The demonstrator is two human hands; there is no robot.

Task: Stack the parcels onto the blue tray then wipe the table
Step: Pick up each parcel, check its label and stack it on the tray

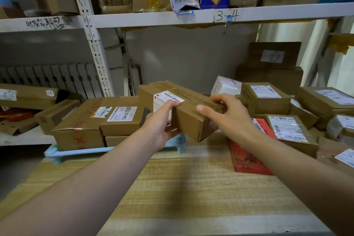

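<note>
Together, both hands hold a long brown parcel [183,109] in the air above the wooden surface [191,188]: the left hand [162,122] grips its labelled side, the right hand [226,115] curls over its top. Behind it, the blue tray [76,152] carries stacked boxes [99,120]; more parcels [287,113] lie at right.

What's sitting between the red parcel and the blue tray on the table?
In the head view, only bare wooden table lies between the red parcel and the blue tray; the held box hangs above.
</note>
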